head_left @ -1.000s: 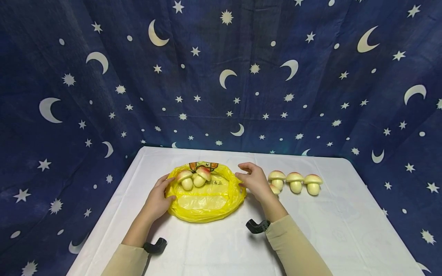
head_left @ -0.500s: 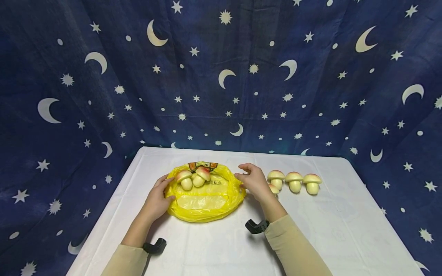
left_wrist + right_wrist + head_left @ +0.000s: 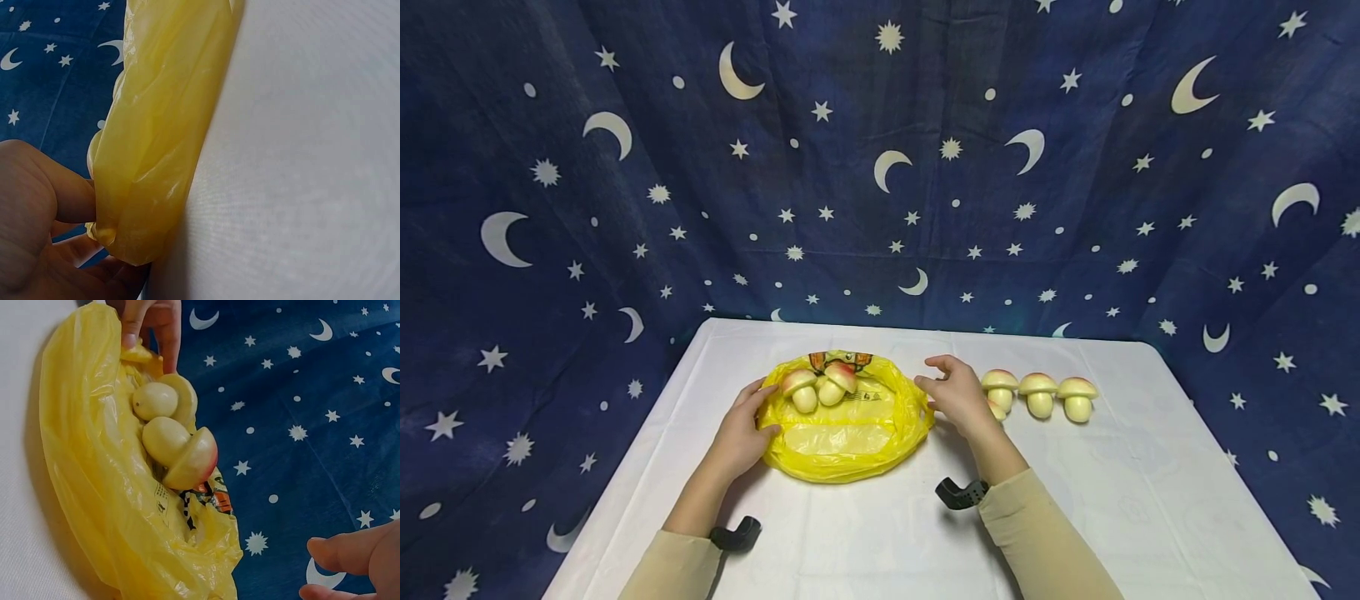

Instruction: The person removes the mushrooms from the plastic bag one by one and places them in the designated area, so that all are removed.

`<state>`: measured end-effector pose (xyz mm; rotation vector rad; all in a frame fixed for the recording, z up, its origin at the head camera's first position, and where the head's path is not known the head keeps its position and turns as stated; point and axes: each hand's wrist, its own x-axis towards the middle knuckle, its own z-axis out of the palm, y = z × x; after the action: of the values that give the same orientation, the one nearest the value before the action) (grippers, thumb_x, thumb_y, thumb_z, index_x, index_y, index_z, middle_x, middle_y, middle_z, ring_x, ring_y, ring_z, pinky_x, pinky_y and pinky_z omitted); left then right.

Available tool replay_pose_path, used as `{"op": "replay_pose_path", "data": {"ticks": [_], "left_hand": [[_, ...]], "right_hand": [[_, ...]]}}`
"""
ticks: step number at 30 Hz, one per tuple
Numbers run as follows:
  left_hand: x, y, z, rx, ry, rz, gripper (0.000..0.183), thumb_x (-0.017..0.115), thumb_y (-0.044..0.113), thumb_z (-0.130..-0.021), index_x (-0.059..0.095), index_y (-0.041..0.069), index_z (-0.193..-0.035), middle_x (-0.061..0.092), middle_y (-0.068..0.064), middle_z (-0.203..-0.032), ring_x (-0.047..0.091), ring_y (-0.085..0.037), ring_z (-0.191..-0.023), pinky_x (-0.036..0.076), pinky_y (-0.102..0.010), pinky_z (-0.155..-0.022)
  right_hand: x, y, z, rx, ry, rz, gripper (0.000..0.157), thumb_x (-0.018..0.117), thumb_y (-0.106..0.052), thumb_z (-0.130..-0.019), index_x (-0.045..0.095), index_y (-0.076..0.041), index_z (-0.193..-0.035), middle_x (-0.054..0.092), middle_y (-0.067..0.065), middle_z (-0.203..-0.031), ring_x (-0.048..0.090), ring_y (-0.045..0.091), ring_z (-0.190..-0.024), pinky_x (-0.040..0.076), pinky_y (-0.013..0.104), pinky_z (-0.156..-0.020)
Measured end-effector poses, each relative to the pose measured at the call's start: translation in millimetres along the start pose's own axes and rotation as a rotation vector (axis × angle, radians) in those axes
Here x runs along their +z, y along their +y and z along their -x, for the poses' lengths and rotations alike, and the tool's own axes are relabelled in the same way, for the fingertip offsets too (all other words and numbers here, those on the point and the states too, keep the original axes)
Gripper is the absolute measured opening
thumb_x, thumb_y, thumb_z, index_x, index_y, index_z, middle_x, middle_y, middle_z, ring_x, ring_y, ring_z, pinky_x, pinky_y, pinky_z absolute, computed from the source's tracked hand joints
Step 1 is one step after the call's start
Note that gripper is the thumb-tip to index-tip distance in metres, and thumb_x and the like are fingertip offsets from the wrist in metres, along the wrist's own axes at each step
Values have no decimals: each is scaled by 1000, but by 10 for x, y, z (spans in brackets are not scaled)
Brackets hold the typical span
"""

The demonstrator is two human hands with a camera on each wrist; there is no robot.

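Observation:
A yellow plastic bag (image 3: 842, 462) lies on the table with its mouth spread wide. Two toy mushrooms (image 3: 832, 383), cream with reddish caps, lie inside it near the far rim; their stems face the camera in the right wrist view (image 3: 165, 440). My left hand (image 3: 741, 433) holds the bag's left rim between thumb and fingers. Just off the right rim is my right hand (image 3: 958, 396), its thumb and fingers spread with nothing between them. In the right wrist view, a gap shows between its fingertips (image 3: 319, 550) and the bag.
Right of my right hand, a row of toy mushrooms (image 3: 1040, 394) stands on the white-covered table (image 3: 1120, 500). Another mushroom (image 3: 996, 409) is partly hidden behind that hand's wrist. A dark blue curtain (image 3: 850, 167) with moons and stars hangs behind the table.
My right hand has shifted slightly right, away from the bag's rim. My left hand, the bag and the mushrooms stay where they were.

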<state>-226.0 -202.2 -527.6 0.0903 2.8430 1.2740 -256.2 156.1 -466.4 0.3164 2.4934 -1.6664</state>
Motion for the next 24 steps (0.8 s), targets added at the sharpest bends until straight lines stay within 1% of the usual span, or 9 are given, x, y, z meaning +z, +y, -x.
{"op": "replay_pose_path", "data": {"ticks": [4, 7, 10, 13, 16, 20, 24], "left_hand": [[-8, -5, 2, 1, 0, 6, 67, 69, 0, -97, 48, 3, -160, 27, -17, -177, 30, -44, -163, 29, -61, -132], [-9, -7, 4, 1, -1, 11, 67, 69, -1, -97, 48, 4, -160, 27, -16, -177, 30, -44, -163, 30, -61, -132], [-5, -6, -1, 1, -1, 11, 67, 69, -1, -97, 48, 3, -160, 27, -17, -177, 30, -45, -163, 30, -61, -132], [-3, -6, -3, -4, 0, 9, 66, 69, -1, -97, 48, 3, -160, 27, -17, -177, 30, -45, -163, 30, -61, -132], [-4, -5, -3, -5, 1, 9, 66, 69, -1, -97, 49, 4, -160, 27, -17, -177, 30, -45, -163, 30, -61, -132], [-5, -5, -4, -2, 1, 9, 66, 69, 0, -97, 48, 4, -160, 27, -17, -177, 30, -44, -163, 29, -62, -132], [-4, -10, -9, -4, -1, 6, 66, 69, 0, -97, 48, 4, -160, 26, -16, -177, 30, -44, -163, 29, -62, -132]], "right_hand": [[2, -12, -5, -6, 23, -4, 56, 73, -20, -99, 56, -7, -151, 47, 25, -161, 63, 36, -126, 65, 51, -99], [4, -17, -15, -19, 39, -14, 58, 73, -20, -99, 55, -7, -153, 52, 25, -153, 62, 34, -119, 65, 50, -97], [-8, -28, -22, -36, 29, -38, 58, 73, -19, -99, 55, -6, -153, 54, 25, -151, 61, 36, -124, 65, 50, -98], [-67, -55, -18, -53, 10, -51, 54, 73, -20, -99, 59, -7, -149, 56, 21, -154, 65, 37, -130, 65, 49, -99], [-198, -89, -19, -81, -8, -62, 46, 73, -21, -100, 64, -9, -143, 59, 18, -154, 68, 35, -130, 64, 48, -102], [-444, -115, -56, -154, -14, -31, 40, 72, -20, -102, 66, -9, -140, 67, 18, -145, 73, 33, -121, 65, 43, -102], [-675, -111, -143, -258, -17, 70, 41, 73, -17, -101, 67, -5, -139, 73, 18, -135, 74, 30, -114, 65, 27, -91]]}}
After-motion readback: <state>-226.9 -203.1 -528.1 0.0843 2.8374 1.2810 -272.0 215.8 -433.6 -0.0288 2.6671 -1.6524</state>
